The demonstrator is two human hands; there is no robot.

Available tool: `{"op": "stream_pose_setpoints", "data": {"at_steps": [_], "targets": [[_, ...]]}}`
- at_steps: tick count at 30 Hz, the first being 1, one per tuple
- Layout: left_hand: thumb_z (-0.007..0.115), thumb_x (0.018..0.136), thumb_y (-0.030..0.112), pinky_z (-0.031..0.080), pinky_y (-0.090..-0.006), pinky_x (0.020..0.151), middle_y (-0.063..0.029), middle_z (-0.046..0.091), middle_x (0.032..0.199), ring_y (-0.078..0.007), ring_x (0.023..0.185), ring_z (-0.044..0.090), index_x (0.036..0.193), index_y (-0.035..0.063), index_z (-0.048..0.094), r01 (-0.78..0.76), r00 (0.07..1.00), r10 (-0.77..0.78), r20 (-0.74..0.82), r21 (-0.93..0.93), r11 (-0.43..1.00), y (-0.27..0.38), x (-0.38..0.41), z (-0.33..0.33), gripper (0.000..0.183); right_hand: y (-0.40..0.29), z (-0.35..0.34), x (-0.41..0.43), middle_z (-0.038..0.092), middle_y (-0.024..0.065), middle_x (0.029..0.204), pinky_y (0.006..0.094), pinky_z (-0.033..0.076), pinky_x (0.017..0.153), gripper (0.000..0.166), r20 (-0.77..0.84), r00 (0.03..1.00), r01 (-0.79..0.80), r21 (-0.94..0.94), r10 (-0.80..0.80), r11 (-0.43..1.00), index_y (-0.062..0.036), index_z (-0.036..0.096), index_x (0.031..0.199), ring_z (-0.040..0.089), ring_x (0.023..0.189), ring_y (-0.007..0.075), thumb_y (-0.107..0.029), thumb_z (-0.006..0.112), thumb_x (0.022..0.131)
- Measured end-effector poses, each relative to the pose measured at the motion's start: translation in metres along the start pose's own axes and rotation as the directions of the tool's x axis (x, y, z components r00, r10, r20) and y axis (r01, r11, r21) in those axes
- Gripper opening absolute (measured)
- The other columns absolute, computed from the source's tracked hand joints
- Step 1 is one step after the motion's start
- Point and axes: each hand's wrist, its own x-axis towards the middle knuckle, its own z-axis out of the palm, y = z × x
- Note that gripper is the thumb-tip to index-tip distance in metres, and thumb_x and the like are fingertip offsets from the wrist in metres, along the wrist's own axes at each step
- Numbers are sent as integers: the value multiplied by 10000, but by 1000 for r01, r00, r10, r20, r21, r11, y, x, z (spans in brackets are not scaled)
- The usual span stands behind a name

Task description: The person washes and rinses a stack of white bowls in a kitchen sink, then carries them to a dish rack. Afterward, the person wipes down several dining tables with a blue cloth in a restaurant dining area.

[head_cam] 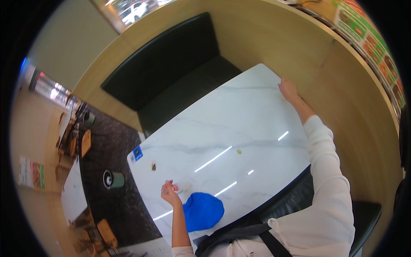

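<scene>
My left hand (169, 193) is closed around a small clear container with red printing (175, 189), over the near left part of the white marble-patterned table (257, 112). Just right of that wrist lies a bunched blue cloth (204, 210). At the table's far right corner, my right hand (288, 89) touches the edge beside the wooden partition; what its fingers do there is hard to make out. A small dark scrap (153, 166) lies near the left edge, and a small yellow-green bit (239, 151) lies around the middle of the tabletop.
Beyond the table stands a black padded bench (167, 61) against a curved wooden partition (346, 96). A blue sticker (137, 153) marks the left corner. On the dark floor to the left is a green bin (118, 180), with wooden chairs (107, 232) and another table (74, 192) farther off.
</scene>
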Motion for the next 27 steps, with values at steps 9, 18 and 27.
{"op": "stream_pose_setpoints", "data": {"at_steps": [9, 18, 27], "targets": [[588, 843, 80, 349, -192, 441, -48, 552, 613, -58, 485, 449, 712, -23, 569, -83, 961, 99, 257, -74, 994, 51, -32, -37, 167, -230, -65, -131, 597, 142, 642, 403, 468, 562, 293, -46, 875, 455, 423, -482, 784, -31, 496, 889, 593, 616, 315, -296, 588, 804], [583, 824, 63, 354, -205, 449, -5, 512, 572, -59, 485, 457, 1011, 40, 576, -104, 920, 80, 384, 41, 994, 34, -10, -102, 188, -456, -88, -284, 605, 184, 670, 407, 469, 576, 316, 23, 658, 509, 723, -753, 467, -8, 518, 863, 596, 633, 348, -285, 632, 761], [545, 731, 56, 411, -375, 484, -124, 509, 509, -295, 478, 539, 1120, 159, 551, -497, 793, 206, 573, 414, 762, 27, 27, -157, 402, -531, -79, -333, 606, 186, 698, 409, 469, 604, 275, 154, 604, 408, 783, -782, 470, 7, 531, 868, 593, 678, 358, -201, 641, 726]]}}
